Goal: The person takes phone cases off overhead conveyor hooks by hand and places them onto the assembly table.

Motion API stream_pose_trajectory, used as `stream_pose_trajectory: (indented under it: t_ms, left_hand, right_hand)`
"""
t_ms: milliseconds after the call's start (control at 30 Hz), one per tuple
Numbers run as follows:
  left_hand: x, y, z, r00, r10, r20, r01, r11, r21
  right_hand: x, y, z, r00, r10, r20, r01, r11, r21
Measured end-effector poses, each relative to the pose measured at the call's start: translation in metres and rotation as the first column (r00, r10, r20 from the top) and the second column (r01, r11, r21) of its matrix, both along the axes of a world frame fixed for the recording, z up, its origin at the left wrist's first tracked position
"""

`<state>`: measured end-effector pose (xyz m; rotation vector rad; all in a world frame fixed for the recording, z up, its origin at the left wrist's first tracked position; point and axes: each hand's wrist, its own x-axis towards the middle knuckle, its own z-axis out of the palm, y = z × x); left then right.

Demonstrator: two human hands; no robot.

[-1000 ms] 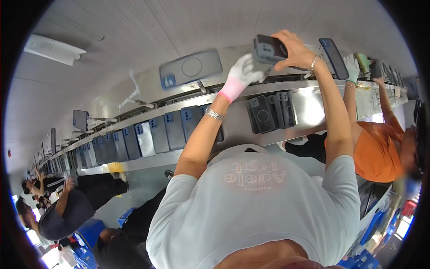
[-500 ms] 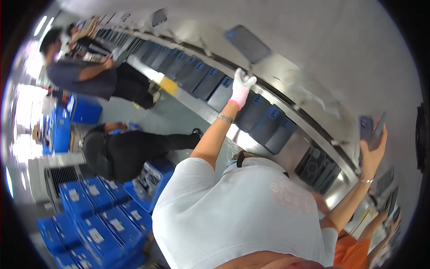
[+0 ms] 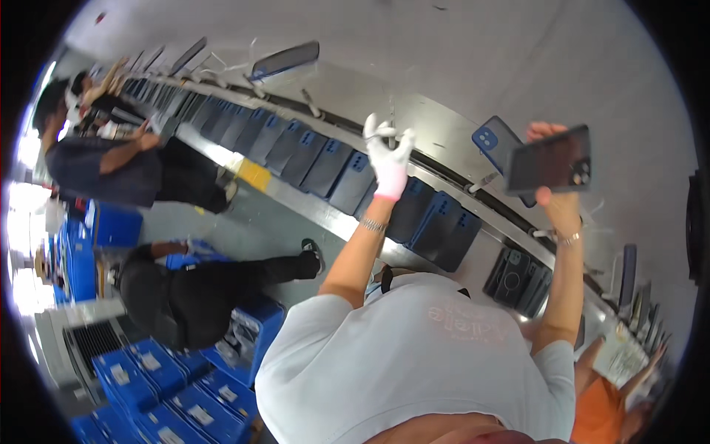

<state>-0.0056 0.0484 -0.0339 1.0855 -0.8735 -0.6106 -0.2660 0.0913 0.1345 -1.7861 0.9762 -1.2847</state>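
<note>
My right hand (image 3: 558, 207) grips a dark, glossy phone case (image 3: 543, 161) by its edges, with thumb below and fingertips above. Round camera openings show at the case's right end. Just behind it is a blue phone case (image 3: 488, 139), partly hidden; I cannot tell whether my hand touches it. My left hand (image 3: 388, 159), in a white glove with a pink cuff, is raised empty above the rail, fingers spread. Below it, a row of dark blue phone cases (image 3: 325, 166) leans along the metal ledge, several with camera openings upward.
A long rail (image 3: 436, 164) with small white clips runs diagonally; another case (image 3: 285, 61) hangs farther left. Stacked dark cases (image 3: 518, 277) lie at right. Blue crates (image 3: 200, 414) stand at lower left. People are at left, and a person in orange (image 3: 599, 411) is at lower right.
The view has shifted rightward along the rail. My right hand has come inward and up, turning the held case so its flat face shows. My left hand stays empty, its fingers now more spread.
</note>
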Motion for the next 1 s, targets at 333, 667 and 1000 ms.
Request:
stream_pose_trajectory:
  t_ms: [333, 667, 1000]
  left_hand:
    - [-0.025, -0.038, 0.029, 0.601, -0.764, -0.232, 0.775, 0.629, -0.064]
    - [-0.144, 0.011, 0.037, 0.433, -0.896, -0.102, 0.899, 0.42, 0.123]
    - [-0.279, 0.042, 0.024, 0.165, -0.977, -0.137, 0.979, 0.145, 0.146]
  right_hand:
    - [-0.044, -0.037, -0.029, 0.995, -0.005, -0.104, 0.016, 0.995, 0.102]
    - [-0.097, 0.034, -0.024, 0.873, -0.202, -0.444, 0.215, 0.976, -0.021]
    - [-0.194, 0.064, -0.063, 0.428, -0.294, -0.855, 0.338, 0.929, -0.151]
